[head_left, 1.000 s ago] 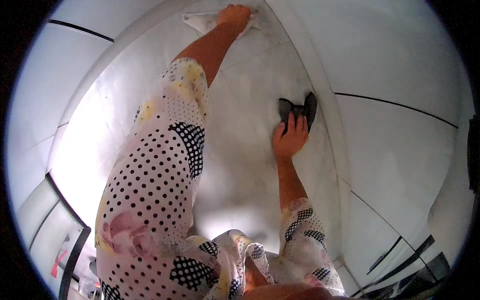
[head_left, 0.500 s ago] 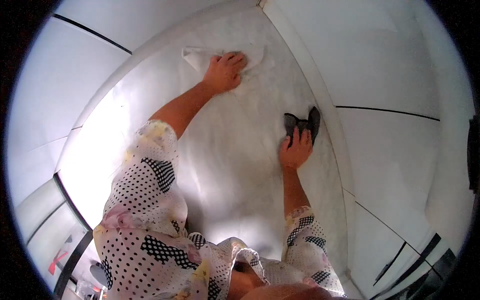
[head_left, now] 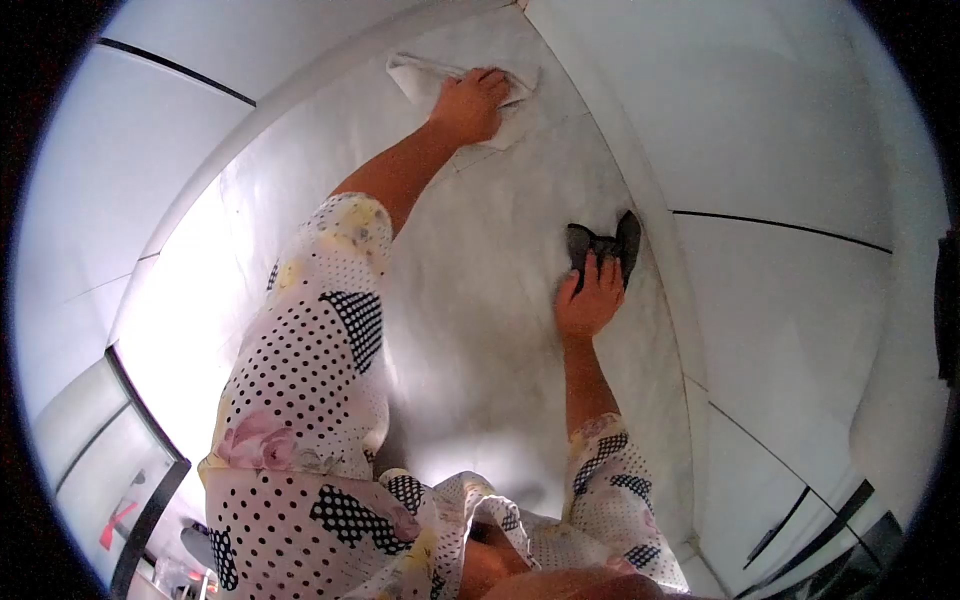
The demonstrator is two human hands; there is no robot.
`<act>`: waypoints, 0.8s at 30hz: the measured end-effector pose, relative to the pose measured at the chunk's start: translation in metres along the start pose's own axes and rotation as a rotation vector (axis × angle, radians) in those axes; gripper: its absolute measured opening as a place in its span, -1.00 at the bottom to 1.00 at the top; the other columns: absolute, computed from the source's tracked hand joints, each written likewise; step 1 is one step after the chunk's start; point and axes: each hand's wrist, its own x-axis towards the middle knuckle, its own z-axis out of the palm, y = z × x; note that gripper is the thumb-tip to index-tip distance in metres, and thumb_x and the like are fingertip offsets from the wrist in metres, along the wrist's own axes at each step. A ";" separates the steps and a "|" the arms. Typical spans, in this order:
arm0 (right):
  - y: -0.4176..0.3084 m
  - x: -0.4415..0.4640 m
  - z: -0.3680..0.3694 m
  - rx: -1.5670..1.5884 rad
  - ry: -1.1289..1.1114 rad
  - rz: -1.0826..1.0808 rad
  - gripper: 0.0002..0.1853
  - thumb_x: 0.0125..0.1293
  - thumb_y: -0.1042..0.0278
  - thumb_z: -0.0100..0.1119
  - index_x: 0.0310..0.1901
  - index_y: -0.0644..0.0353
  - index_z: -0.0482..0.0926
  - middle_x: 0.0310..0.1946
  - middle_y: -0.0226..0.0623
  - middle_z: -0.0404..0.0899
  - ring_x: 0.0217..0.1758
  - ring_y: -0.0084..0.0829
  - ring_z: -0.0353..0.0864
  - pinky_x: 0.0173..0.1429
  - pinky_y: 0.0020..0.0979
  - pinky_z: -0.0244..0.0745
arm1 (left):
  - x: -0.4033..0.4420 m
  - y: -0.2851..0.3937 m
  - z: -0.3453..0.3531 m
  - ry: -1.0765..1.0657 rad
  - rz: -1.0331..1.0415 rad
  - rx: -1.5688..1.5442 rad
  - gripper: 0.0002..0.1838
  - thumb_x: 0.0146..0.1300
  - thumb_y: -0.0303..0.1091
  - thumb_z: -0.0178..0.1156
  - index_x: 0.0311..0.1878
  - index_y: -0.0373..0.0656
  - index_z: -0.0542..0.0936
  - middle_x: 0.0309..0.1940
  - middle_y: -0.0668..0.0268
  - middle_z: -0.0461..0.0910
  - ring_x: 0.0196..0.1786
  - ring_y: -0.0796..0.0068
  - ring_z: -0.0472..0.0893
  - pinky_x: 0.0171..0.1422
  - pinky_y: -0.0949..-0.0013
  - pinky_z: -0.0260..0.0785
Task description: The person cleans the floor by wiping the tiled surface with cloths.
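At the top of the view, my left hand (head_left: 470, 105) presses a thin white cloth (head_left: 416, 76) against the pale floor, its fingers bent over the cloth. Part of the cloth is hidden under the hand; one corner spreads out to the left. My right hand (head_left: 592, 302) lies palm down, fingers stretched out and slightly apart, on a dark grey, black-edged piece of fabric (head_left: 629, 243) near the right-hand wall. Two pointed ends of that fabric stick out beyond the fingertips.
White tiled walls (head_left: 770, 140) with dark joint lines rise on both sides of the pale floor (head_left: 480, 290). A dark-framed opening (head_left: 150, 520) is at the lower left. Dark striped shapes (head_left: 850, 540) stand at the lower right. My polka-dot sleeves fill the lower view.
Over the last second my left hand first came nearer with the white cloth, then slid away again and slightly right. My right hand keeps its place on the dark fabric.
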 end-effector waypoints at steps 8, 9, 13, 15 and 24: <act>0.002 0.004 0.002 0.001 0.016 0.011 -0.56 0.31 0.09 0.00 0.14 0.10 0.55 0.22 -0.06 0.44 0.38 -0.02 0.31 0.40 0.06 0.15 | -0.017 0.017 -0.016 -0.189 0.043 -0.089 -0.63 0.22 0.01 0.14 -0.29 -0.12 0.69 -0.15 0.22 0.66 0.01 0.23 0.58 0.05 0.08 0.37; 0.004 0.004 0.003 0.002 0.020 0.009 -0.56 0.31 0.09 0.00 0.14 0.10 0.55 0.22 -0.07 0.44 0.38 -0.02 0.31 0.40 0.06 0.15 | -0.022 0.020 -0.023 -0.240 0.009 -0.110 -0.63 0.24 0.00 0.12 -0.29 -0.11 0.69 -0.14 0.22 0.66 -0.02 0.21 0.59 0.02 0.08 0.38; 0.006 0.000 0.005 -0.011 0.033 0.019 -0.58 0.32 0.10 0.01 0.12 0.09 0.57 0.21 -0.08 0.45 0.38 -0.03 0.32 0.40 0.06 0.17 | -0.025 0.019 -0.026 -0.279 -0.154 -0.260 -0.67 0.30 -0.05 0.08 -0.16 -0.06 0.67 -0.13 0.21 0.65 -0.08 0.15 0.63 -0.06 0.08 0.44; 0.006 0.001 0.006 -0.026 0.021 0.019 -0.58 0.33 0.09 0.00 0.12 0.08 0.58 0.22 -0.07 0.45 0.38 -0.03 0.31 0.40 0.06 0.16 | -0.021 0.011 -0.016 -0.155 -0.215 -0.312 -0.69 0.32 -0.10 0.07 -0.02 -0.02 0.62 -0.12 0.20 0.65 -0.08 0.12 0.64 -0.08 0.08 0.47; 0.000 0.006 0.001 0.003 -0.001 0.036 -0.55 0.35 0.04 -0.04 0.16 0.04 0.57 0.24 -0.07 0.44 0.41 -0.06 0.28 0.45 0.01 0.08 | 0.024 -0.016 -0.007 -0.170 -0.335 -0.276 -0.61 0.36 -0.07 0.02 0.21 0.13 0.49 -0.06 0.19 0.67 -0.08 0.05 0.67 -0.07 0.00 0.54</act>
